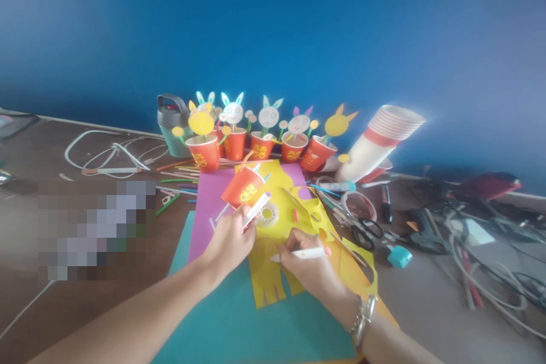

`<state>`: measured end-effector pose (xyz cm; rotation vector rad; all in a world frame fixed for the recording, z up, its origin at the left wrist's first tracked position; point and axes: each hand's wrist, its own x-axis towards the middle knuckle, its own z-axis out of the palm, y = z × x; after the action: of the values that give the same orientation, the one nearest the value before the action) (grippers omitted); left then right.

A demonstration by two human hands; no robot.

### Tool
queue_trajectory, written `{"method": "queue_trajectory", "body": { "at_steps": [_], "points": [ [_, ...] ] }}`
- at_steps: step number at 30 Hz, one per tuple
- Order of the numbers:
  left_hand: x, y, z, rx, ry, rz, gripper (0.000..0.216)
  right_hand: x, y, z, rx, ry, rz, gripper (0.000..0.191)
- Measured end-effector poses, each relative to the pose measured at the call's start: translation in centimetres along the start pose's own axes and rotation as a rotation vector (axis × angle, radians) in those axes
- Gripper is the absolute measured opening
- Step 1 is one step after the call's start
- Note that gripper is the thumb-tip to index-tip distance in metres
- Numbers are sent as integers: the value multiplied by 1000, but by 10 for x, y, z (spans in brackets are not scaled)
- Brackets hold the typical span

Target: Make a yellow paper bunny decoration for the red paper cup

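My left hand (230,239) grips a white stick-like piece (256,209) and rests beside a tilted red paper cup (242,185) that lies over the purple sheet (206,207). My right hand (307,267), with a bracelet on the wrist, holds a white pen with an orange tip (305,253) over yellow cut paper (273,273). A roll of clear tape (268,214) lies on the yellow paper just beyond both hands. A teal sheet (239,318) lies under everything, nearest me.
Several red cups with paper rabbit and flower faces (264,142) line the back, next to a grey jug (173,119) and a tipped stack of paper cups (381,139). Scissors (362,224), pens and cables clutter the right. White cable (111,153) lies at the left.
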<state>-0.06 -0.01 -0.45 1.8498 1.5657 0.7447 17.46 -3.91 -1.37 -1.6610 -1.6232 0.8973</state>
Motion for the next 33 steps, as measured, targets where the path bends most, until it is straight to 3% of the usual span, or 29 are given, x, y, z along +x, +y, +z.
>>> {"method": "queue_trajectory", "body": {
  "at_steps": [20,33],
  "points": [
    [0,-2,1,23,19,12,9,2,3,0,10,22,-2,25],
    [0,-1,1,23,12,3,10,-2,-4,-2,210,-116,25,30]
  ]
}}
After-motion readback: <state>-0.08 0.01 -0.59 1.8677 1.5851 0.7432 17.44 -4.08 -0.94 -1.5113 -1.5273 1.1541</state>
